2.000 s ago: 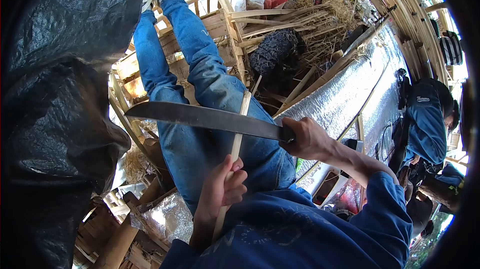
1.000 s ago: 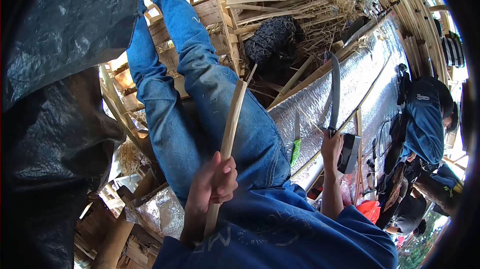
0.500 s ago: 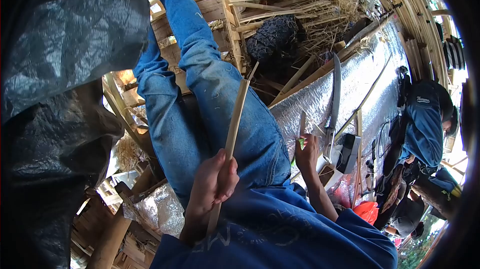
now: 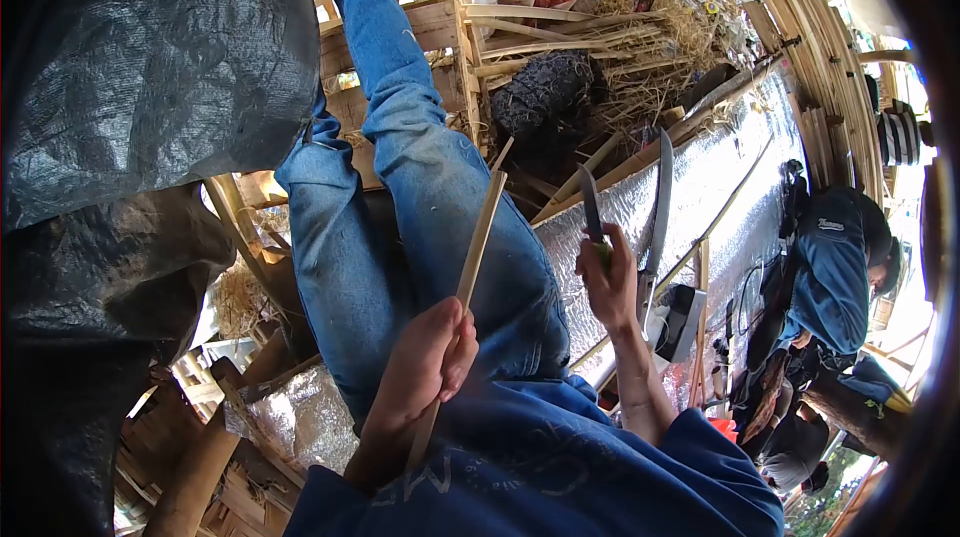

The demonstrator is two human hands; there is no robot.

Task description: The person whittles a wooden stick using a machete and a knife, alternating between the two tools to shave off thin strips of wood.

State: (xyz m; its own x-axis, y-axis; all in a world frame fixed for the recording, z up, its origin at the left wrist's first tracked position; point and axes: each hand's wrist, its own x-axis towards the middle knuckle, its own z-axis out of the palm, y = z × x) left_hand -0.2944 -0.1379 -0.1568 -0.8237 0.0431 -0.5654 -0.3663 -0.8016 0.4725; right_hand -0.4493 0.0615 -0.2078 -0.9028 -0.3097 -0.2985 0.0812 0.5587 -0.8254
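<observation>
Crinkled silver foil [image 4: 735, 172] spreads to my right. Over my jeans [image 4: 430, 187], my left hand [image 4: 425, 357] is closed around a slim, pale wooden stick [image 4: 482, 237], tilted upward. My right hand [image 4: 608, 282], fingers curled, holds a small knife [image 4: 591, 202] by its green handle, blade up, apart from the stick. Near it, a long machete [image 4: 661, 202] lies on the foil. Beyond sit a black bundle [image 4: 545, 92] (lumpy, slightly shiny) and dry straw [image 4: 690, 22]; wrinkled black plastic [image 4: 170, 67] crowds my left.
</observation>
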